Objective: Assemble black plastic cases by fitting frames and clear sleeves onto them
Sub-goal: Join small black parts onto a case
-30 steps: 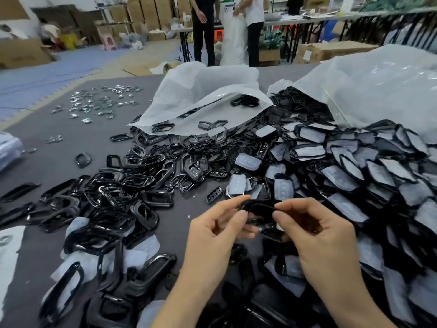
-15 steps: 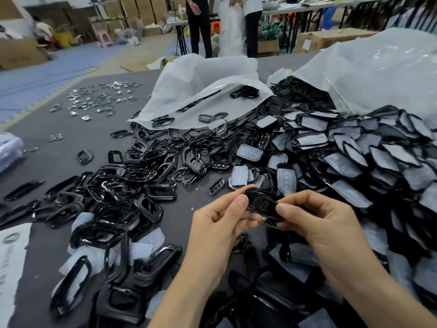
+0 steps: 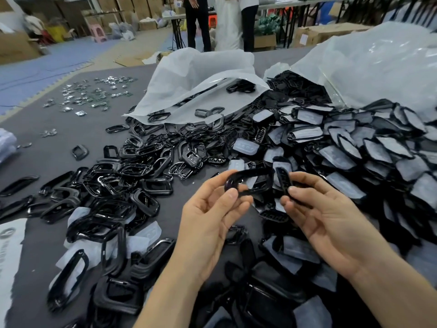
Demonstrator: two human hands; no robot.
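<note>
Lower centre of the frame: left hand (image 3: 210,223) pinching a black frame (image 3: 248,183) by its left end, thumb on the near side, fingertips curled behind. Frame held flat-on and raised above the desk (image 3: 59,143), open window facing the camera.

Just right of it: right hand (image 3: 328,223) gripping a slotted black piece (image 3: 282,183) between thumb and curled fingers, held upright and edge-on. Piece and frame just beside each other; touching or not, cannot tell.

Left and centre of the frame: pile of loose frames (image 3: 123,183), glossy black, spread over the grey desk down to the bottom edge. Right of the frame: pile of sleeved cases (image 3: 354,150), black shells wrapped in cloudy clear sleeves, overlapping like tiles. A few loose clear sleeves (image 3: 146,233) among the frames at lower left.

Upper centre: white bag (image 3: 201,79) lying open with frames spilling from its mouth. Upper right: second, larger white bag (image 3: 383,60) over more black parts.

Upper left on the desk: scatter of small silver parts (image 3: 94,93), well apart from the piles.

Far left edge, lower part: white sheet (image 3: 10,254) with a round grey logo and a column of printed characters, too blurred to read. No other legible writing or brand.

Top of the frame: two people (image 3: 198,22) standing by a far table, cardboard boxes (image 3: 314,35) around them.
</note>
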